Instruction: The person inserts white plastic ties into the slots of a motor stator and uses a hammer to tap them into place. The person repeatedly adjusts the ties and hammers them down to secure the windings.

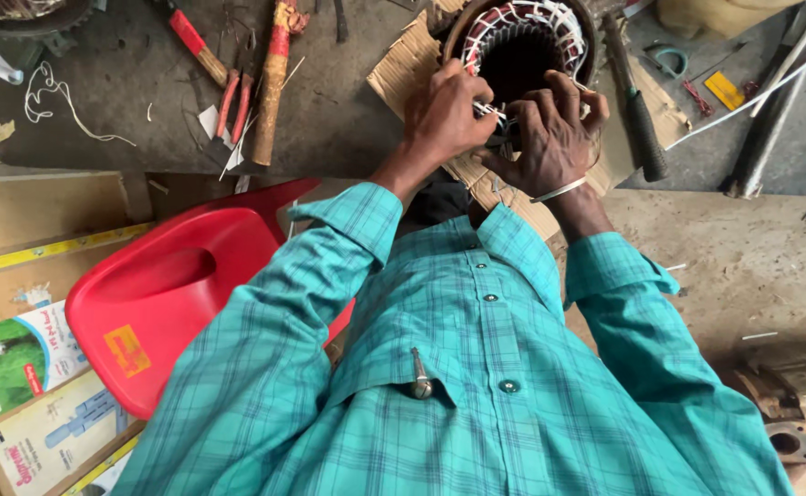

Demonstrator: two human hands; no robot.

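Note:
A round motor stator (522,37) with reddish copper windings laced in white thread lies on a piece of cardboard (401,69) on the dark workbench. My left hand (439,115) is at its near rim, pinching a short white thread (487,109) between its fingertips. My right hand (550,138), with a metal bangle on the wrist, curls its fingers over the winding at the same rim, touching the left hand's fingertips. Something small and dark sits between the two hands; I cannot make out what it is. Teal checked sleeves cover both arms.
Red-handled pliers (236,101) and a stick wrapped in red tape (270,83) lie to the left of the stator. A dark-handled tool (643,124) and pale rods (770,83) lie to the right. A red plastic chair (146,294) stands lower left, and a rusty metal housing (789,404) sits lower right.

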